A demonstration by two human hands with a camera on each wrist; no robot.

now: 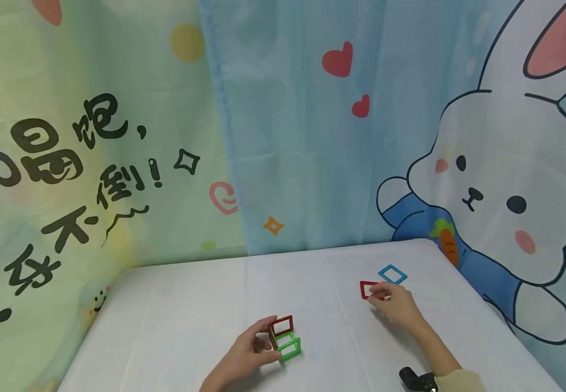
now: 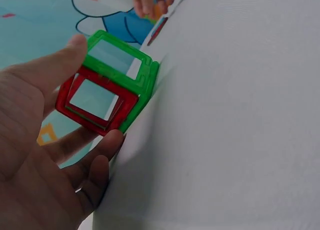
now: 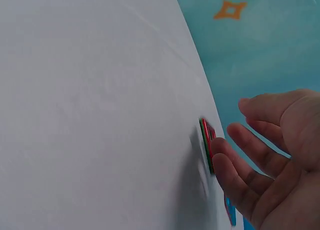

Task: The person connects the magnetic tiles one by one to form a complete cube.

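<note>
A curtain (image 1: 288,141) printed with a rabbit (image 1: 493,245) is hung behind a white-covered table (image 1: 180,326). Over the table 2 hands are held out. By the left hand (image 1: 247,348), a block of frames (image 2: 114,76) is pinched between thumb and fingers. By the right hand (image 1: 398,305), nothing is seen to be gripped: the fingers are loosely bent and the thumb is held apart from them; whether the red frame (image 1: 362,290) is touched cannot be told. That frame is placed right at the right fingertips, towards their left, and is partly covered by them, so its long axis cannot be made out. From the left hand it is set well apart, ahead and to the right; the right hand is by far the nearer. Just beyond the red frame, on its right, a blue frame (image 1: 399,271) is laid flat. Counted on the table are 1 red and 1 blue; in the block, at least 2 red and 2 green are seen.
</note>
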